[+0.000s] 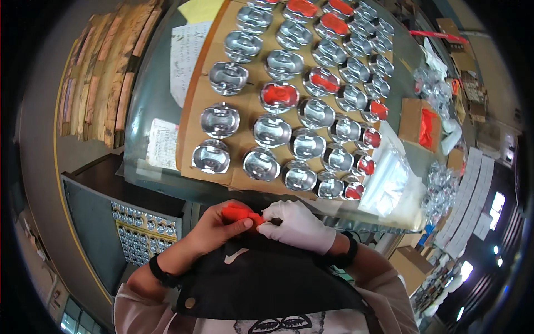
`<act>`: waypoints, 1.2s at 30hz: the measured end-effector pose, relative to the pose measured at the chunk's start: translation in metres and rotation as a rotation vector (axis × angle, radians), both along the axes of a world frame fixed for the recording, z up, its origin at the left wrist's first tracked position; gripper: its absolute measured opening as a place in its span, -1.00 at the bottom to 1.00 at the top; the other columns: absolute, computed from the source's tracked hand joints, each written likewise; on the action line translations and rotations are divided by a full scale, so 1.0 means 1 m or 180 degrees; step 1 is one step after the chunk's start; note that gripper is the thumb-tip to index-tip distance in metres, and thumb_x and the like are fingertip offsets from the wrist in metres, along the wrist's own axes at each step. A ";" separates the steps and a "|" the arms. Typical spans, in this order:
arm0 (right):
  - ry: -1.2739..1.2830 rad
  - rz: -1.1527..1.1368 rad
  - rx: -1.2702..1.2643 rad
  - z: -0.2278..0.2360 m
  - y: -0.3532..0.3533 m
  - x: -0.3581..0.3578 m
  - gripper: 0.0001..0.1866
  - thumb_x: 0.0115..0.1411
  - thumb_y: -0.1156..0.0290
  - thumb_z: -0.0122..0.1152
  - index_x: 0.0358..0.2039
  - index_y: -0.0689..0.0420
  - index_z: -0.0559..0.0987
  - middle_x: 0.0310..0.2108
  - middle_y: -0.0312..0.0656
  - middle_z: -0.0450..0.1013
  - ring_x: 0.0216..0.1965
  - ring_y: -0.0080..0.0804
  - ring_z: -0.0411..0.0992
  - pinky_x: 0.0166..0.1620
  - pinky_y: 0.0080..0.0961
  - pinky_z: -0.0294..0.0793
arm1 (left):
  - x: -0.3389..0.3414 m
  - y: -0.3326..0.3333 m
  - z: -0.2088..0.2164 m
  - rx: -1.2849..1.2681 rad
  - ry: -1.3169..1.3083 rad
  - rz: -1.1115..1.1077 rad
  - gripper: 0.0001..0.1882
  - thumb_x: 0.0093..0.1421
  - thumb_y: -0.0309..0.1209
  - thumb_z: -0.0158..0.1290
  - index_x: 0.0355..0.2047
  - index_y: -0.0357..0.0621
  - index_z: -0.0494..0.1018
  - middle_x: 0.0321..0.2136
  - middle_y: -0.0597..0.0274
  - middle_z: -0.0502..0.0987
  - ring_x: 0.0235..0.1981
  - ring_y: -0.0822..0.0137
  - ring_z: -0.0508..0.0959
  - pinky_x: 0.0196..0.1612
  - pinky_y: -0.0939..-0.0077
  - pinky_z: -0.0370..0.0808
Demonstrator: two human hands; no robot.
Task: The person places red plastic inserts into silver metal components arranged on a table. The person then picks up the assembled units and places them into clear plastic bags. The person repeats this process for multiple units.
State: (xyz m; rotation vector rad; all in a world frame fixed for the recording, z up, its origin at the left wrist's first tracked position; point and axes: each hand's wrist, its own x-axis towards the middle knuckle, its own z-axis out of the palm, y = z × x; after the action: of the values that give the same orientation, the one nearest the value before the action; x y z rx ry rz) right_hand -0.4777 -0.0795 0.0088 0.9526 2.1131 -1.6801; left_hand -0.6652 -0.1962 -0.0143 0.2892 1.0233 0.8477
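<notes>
My left hand (214,229), bare, pinches a small bright red packet (236,213) between thumb and fingers at the near edge of the table. Close beside it, my right hand (300,225) in a white glove has its fingertips closed on the packet's right end. What the packet contains cannot be made out. Just beyond my hands, rows of shiny metal pistons (271,131) stand on a brown cardboard sheet (192,139). Several pistons carry similar red pieces in their hollows, such as the red packet (280,94) in a middle row.
Clear plastic bags (385,181) lie right of the pistons, near an open carton (410,119) with red material inside. Handwritten papers (186,61) rest at the table's left. A cabinet (94,222) with trays of pistons (146,234) stands lower left, below stacked wooden boards (103,78).
</notes>
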 end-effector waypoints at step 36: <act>-0.0624 0.0487 0.3484 -0.038 0.024 -0.038 -0.88 0.11 0.36 0.08 -0.46 0.12 0.48 -0.54 -0.25 0.37 -0.57 -0.38 0.46 -0.57 -0.38 0.44 | 0.001 0.004 -0.004 -0.0636 -0.0213 0.0275 -0.66 0.34 -0.41 -0.03 0.10 -0.14 0.31 -0.07 0.16 0.51 -0.03 0.32 0.51 -0.10 0.43 0.56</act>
State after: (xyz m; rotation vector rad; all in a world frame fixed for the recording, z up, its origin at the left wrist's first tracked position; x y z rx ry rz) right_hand -0.5162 -0.0551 -0.0288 1.0677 2.8251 -0.2184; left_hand -0.6640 -0.1918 -0.0181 0.0472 1.0548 0.8203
